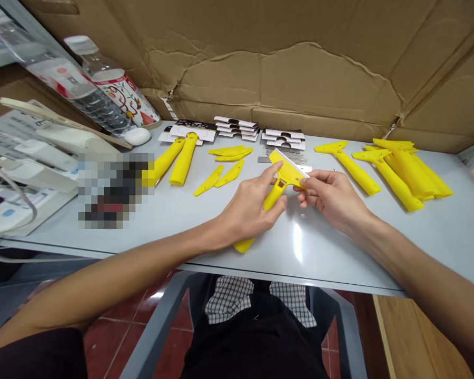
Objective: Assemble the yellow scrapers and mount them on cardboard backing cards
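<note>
My left hand (249, 205) is wrapped round the handle of a yellow scraper (274, 196), its head tilted up and away from me. A pale blade strip lies along the head's far edge. With thumb and fingers, my right hand (334, 197) pinches the right end of that head. Behind the hands, thin metal blades (288, 155) lie beside folded black-and-white cards (283, 138). Small yellow plates (229, 172) rest to the left. More yellow scrapers (355, 171) lie on the right.
Two yellow handles (184, 160) lie at the left on the grey table (438, 242), near a pixelated dark object (114, 197). Bottles (118, 87) and white devices (43, 152) fill the far left. Cardboard (300, 79) stands along the back.
</note>
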Demonstrator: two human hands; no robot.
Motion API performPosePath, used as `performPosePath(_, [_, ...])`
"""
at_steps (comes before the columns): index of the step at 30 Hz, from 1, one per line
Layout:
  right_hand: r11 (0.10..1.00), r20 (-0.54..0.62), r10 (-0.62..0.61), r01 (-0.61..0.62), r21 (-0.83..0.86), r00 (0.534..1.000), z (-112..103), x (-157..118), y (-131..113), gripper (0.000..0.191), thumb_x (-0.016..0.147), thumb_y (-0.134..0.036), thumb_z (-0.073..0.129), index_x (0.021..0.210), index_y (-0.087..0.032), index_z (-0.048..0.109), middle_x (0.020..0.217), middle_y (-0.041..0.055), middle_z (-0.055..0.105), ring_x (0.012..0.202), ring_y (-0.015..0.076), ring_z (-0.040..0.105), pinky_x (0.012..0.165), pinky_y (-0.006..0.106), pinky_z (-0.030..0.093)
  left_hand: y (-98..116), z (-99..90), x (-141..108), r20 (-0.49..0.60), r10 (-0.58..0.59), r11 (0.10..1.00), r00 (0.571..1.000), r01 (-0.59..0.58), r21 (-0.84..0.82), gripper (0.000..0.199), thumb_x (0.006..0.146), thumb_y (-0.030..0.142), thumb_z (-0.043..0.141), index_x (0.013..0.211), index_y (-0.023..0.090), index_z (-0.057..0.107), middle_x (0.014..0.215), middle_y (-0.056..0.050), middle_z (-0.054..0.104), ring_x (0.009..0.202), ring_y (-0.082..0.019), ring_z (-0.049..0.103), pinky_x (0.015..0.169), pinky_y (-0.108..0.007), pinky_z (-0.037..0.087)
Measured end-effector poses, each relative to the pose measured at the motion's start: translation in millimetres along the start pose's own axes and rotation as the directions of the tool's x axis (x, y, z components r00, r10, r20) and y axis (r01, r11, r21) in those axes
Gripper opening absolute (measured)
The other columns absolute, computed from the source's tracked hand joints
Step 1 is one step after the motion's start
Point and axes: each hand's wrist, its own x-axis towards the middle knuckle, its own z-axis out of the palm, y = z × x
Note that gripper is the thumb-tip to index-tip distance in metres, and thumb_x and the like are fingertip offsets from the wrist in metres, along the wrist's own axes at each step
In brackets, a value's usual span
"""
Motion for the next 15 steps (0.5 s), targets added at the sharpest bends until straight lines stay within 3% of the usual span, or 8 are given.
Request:
performPosePath(3, [1.000,0.009,-0.001,0.001,0.017,1.000,1.5,-0.9,0.3,0.015,0.089,-0.017,0.079,0.076,-0.020,0.073,0.082,0.0070,0.077,0.063,0.0142,0.068,0.062,0.032,0.064,-6.8,0.2,2.5,0.006,0.077,0.984,0.997,-0.077,0.164,0.080,0.091,0.037,0.080,0.164,0.014,0.054,0.114,-0.013,0.079,0.088,-0.025,0.071,0.091,-0.038,0.056])
performPosePath(8, [1.000,-0.002,-0.015,0.015,0.027,1.000,2.7,0.3,2.1,0.013,0.087,-0.013,0.077,0.075,-0.017,0.072,0.078,0.0067,0.075,0.060,0.0134,0.068,0.058,0.029,0.061,-18.8,-0.7,6.7,0.036,0.189,0.891,0.981,-0.187,0.414,0.076,0.095,0.029,0.071,0.165,0.012,0.049,0.102,-0.009,0.081,0.086,-0.026,0.075,0.082,-0.036,0.057])
performPosePath(12, [1.000,0.014,-0.025,0.025,0.013,1.000,2.7,0.2,3.5,0.010,0.086,-0.014,0.078,0.078,-0.016,0.072,0.081,0.0082,0.076,0.058,0.0140,0.068,0.057,0.030,0.061,-22.8,-2.5,8.4,0.085,0.210,0.822,0.974,-0.223,0.524,0.075,0.098,0.028,0.066,0.166,0.007,0.045,0.101,-0.012,0.082,0.089,-0.028,0.077,0.081,-0.038,0.058])
performPosePath(15, [1.000,0.033,-0.031,0.031,0.007,0.999,2.4,0.0,4.4,0.010,0.087,-0.015,0.080,0.080,-0.015,0.072,0.082,0.0081,0.077,0.058,0.0142,0.069,0.057,0.031,0.061,-25.5,-3.2,8.6,0.112,0.252,0.801,0.961,-0.272,0.533,0.074,0.099,0.025,0.064,0.166,0.003,0.043,0.112,-0.018,0.082,0.095,-0.030,0.078,0.082,-0.040,0.058])
